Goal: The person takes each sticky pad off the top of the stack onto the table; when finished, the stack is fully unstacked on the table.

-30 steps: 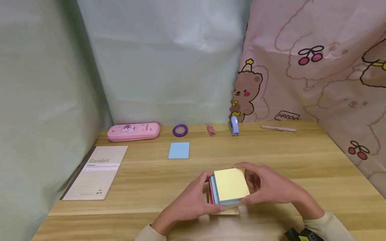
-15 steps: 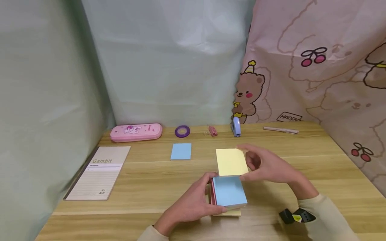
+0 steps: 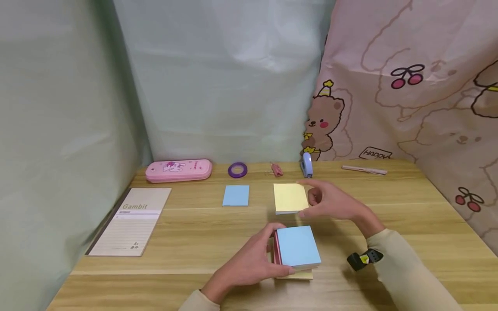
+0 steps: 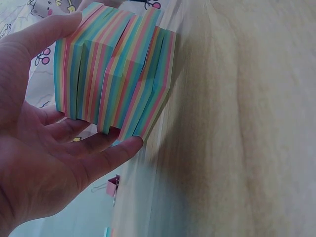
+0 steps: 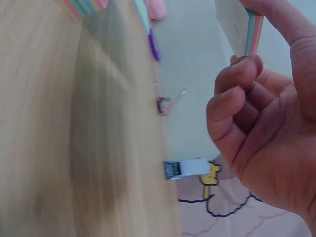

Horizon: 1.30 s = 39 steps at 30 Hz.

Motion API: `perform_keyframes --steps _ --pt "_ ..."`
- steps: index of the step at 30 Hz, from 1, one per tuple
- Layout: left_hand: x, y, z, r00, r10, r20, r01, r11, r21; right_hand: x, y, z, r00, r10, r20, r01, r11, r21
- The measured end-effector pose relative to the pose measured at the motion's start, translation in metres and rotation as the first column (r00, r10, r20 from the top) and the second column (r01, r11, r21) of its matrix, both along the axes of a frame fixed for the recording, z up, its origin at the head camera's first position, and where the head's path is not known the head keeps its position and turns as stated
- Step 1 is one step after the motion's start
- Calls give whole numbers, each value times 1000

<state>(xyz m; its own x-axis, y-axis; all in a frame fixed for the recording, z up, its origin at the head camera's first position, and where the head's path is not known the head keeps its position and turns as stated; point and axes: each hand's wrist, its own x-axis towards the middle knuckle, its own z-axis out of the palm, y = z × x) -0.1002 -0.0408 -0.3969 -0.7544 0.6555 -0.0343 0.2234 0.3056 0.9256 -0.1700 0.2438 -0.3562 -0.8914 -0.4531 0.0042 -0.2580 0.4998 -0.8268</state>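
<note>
Two hands clamped: L hand [image 3: 253, 258] on blue-topped stack [image 3: 298, 246], axis vert., R hand [image 3: 334, 201] on yellow-topped pad [image 3: 290, 197], approx. level.

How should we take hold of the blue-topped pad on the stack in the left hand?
Probably by its near and far edges, coming from the right. The blue-topped pad is a flat square with its right side exposed, while the left hand grips the stack from the left. The layers look staggered, so a shallow pinch seems wise.
</note>
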Motion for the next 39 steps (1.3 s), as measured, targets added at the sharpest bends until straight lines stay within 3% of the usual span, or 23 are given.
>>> perform_keyframes --steps 7,15,28,39 --pt "0 0 -1 1000 6 -1 -6 1000 7 -23 -12 -13 992 -34 120 32 999 18" --pt "0 -1 -1 1000 0 -9 0 1000 -15 -42 -27 -28 988 -22 151 15 999 44" --pt "-2 -1 -1 1000 -15 -27 13 998 -55 -60 -41 -39 977 -62 206 44 995 92" --pt "-1 -2 0 999 -12 -34 9 998 -65 -67 -46 -45 967 -70 247 42 992 117"
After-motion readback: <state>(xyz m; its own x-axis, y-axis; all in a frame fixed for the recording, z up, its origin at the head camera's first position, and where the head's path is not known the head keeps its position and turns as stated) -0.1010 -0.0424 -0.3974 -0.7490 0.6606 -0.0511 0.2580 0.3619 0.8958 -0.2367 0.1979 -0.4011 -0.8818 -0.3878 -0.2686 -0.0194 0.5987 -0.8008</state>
